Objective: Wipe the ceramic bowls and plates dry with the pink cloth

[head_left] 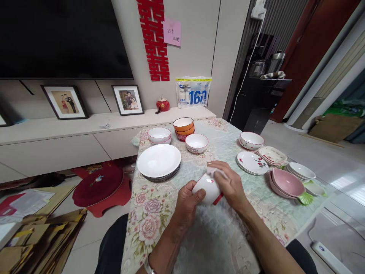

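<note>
The left hand [188, 198] grips a tilted bowl [209, 190] above the surface [211, 238]; the right hand [230, 183] holds a white wipe [216, 172] against it. The bowl looks stiff, light, slick and breakable, best held by rim and base

I am holding a smooth, glossy, ceramic-looking bowl [207, 192] and a crumpled, matt wipe [211, 171]. Below, the fabric tablecloth [162, 217] is looking quilted and matt, while the white plates [158, 160] are looking smooth.
</note>
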### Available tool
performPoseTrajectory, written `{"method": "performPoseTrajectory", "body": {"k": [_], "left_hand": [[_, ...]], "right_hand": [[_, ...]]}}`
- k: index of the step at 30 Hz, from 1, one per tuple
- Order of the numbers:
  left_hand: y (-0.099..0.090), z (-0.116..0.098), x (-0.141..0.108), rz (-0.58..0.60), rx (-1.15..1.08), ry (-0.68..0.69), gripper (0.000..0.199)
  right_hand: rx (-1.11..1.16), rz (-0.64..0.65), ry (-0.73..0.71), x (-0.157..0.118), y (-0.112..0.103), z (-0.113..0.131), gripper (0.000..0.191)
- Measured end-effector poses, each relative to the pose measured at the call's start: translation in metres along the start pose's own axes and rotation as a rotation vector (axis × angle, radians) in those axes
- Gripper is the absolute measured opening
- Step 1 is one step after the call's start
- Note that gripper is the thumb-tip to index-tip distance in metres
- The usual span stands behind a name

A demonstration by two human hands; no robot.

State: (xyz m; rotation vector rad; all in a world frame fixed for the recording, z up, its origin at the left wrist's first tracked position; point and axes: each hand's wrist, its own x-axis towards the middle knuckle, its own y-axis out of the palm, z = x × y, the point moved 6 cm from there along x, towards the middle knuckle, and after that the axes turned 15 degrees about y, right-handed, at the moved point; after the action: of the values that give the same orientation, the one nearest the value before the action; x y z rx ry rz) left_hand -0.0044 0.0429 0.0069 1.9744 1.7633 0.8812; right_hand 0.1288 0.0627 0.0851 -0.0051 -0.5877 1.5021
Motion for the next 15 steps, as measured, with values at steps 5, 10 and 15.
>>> {"method": "performPoseTrajectory", "body": {"k": [5,10,15], "left_hand": [[-0.001,-0.003,0.001,-0.070,-0.022,-0.004,0.032],[-0.001,-0.005,0.003,-0.079,-0.021,0.023,0.031],[0.003,-0.007,0.001,-0.020,-0.025,0.062,0.023]], "right_hand": [[0.290,-0.105,0.408,0.013,-0.011,-0.052,0.029],[-0.084,-0.288,-0.002,-0.003,-0.008,-0.003,0.018],[-0.377,-0.101,-0.293,-0.023,0.016,0.038,0.019]]}}
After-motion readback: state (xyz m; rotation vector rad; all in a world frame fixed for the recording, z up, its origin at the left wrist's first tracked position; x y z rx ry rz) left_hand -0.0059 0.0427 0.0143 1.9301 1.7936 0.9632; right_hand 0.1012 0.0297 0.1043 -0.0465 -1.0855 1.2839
